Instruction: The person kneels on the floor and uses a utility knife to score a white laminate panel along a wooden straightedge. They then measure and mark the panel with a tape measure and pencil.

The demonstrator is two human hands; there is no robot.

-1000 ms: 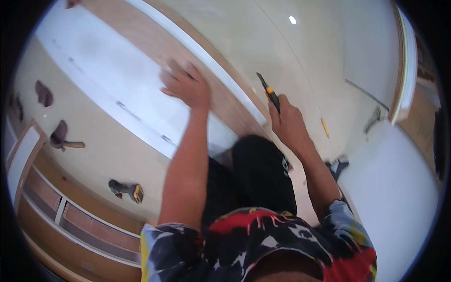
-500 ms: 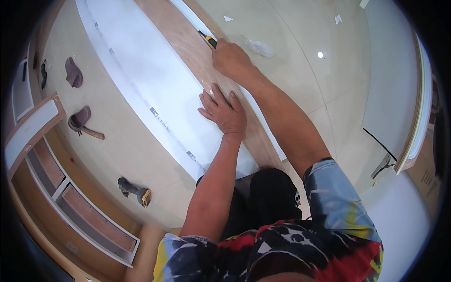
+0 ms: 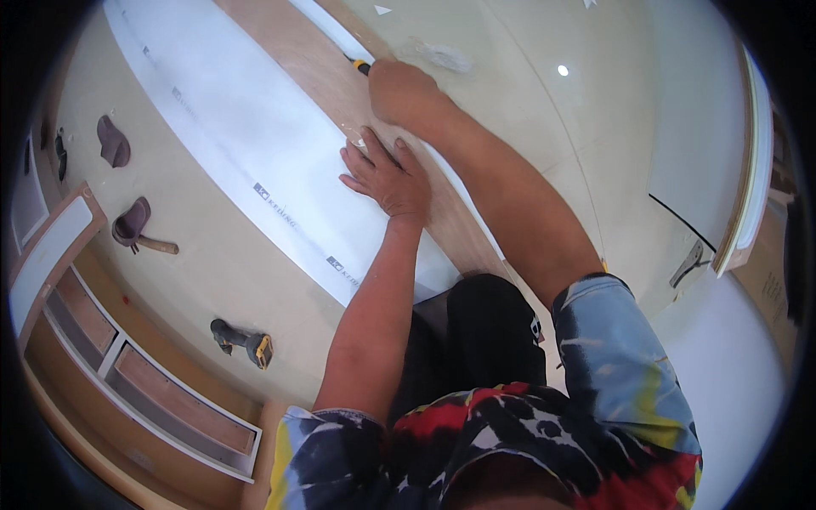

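Note:
My left hand [image 3: 393, 183] is spread flat across the brown wooden strip [image 3: 285, 55] of a long board, its fingertips reaching the edge of the white sheet [image 3: 225, 140] that covers the board's left part. Farther up, at the right side of the board, my right hand [image 3: 406, 92] is closed around a yellow-and-black utility knife [image 3: 362, 66]. The front end of the knife pokes out beyond my fist, lying over the strip's edge beside a narrow white band [image 3: 327, 27]. Most of its handle is hidden in my grip, and the blade's tip cannot be made out.
On the floor to the left lie a cordless drill [image 3: 245, 342], two dark slippers [image 3: 113, 141] and a wooden-handled tool [image 3: 158, 246]. A cabinet frame [image 3: 109, 355] stands at lower left. Crumpled clear plastic [image 3: 442, 56] lies beyond my right hand; large panels [image 3: 701, 127] stand at right.
The whole view has shifted a little, with the board and both hands now higher and farther left. Less of the utility knife shows past my right fist. My left hand stays pressed flat.

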